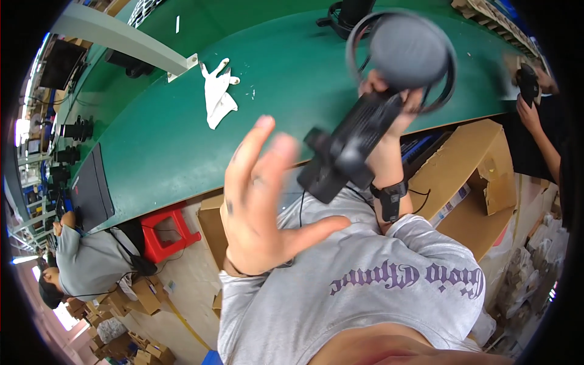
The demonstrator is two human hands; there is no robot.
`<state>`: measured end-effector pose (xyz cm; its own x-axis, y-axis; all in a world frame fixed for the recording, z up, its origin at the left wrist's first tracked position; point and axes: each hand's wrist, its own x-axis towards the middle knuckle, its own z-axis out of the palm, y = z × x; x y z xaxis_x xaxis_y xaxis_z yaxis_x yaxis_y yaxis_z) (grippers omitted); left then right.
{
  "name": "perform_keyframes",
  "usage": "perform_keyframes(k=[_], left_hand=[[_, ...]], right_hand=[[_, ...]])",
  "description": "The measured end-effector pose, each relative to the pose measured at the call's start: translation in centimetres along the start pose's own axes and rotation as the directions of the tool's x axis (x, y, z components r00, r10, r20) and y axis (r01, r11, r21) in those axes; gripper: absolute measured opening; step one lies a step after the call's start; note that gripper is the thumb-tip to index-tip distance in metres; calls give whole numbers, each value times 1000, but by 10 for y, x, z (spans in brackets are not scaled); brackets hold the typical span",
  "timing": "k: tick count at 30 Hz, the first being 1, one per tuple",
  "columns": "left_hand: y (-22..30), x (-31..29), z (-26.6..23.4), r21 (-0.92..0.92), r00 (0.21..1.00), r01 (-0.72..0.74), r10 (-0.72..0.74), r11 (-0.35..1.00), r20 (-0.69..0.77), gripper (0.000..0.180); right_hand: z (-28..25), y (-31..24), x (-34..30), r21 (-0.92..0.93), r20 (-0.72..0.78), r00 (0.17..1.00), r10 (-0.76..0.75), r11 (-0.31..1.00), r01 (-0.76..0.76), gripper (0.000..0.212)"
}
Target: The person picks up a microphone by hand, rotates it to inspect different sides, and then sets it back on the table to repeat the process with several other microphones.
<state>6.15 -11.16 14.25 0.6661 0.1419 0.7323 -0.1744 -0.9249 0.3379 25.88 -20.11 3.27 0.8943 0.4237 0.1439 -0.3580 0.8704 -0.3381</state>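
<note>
My right hand [398,115] grips a black device [362,131] and lifts it over the front edge of the green table [164,146]. A round grey disc [407,52] sits at the device's far end, with a black cable looping around it. Its near end is a blocky, crosswise part; motion blur hides the detail, and I cannot tell what kind of device it is. My left hand [258,201] is raised to the left of it, empty, fingers spread and slightly blurred. A white glove [218,94] lies on the table beyond my left hand.
Another black device [354,15] stands at the table's far side. An open cardboard box [462,176] is below the edge at right. A red stool [167,234] and a seated person [94,258] are at left. At far right, another person's hand [528,112] holds something black.
</note>
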Motion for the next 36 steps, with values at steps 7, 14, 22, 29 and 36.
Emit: perform_keyframes(k=[7, 14, 22, 29, 36], left_hand=[[14, -17, 13, -141, 762, 640, -600, 756, 242, 87], [23, -14, 15, -105, 911, 413, -411, 905, 36, 62], [19, -19, 12, -29, 987, 157, -157, 987, 27, 61], [27, -16, 14, 55, 1000, 1, -2, 998, 16, 52], [33, -20, 18, 57, 989, -148, 146, 987, 37, 34]], right_hand=[[7, -7, -3, 146, 10, 1000, -4, 989, 3, 47], [9, 1, -8, 216, -72, 994, 77, 975, -59, 45], [17, 4, -9, 209, -132, 987, 87, 976, -58, 29], [14, 5, -8, 153, -69, 994, 89, 985, -77, 28], [26, 14, -13, 149, 18, 993, 116, 982, -117, 28]])
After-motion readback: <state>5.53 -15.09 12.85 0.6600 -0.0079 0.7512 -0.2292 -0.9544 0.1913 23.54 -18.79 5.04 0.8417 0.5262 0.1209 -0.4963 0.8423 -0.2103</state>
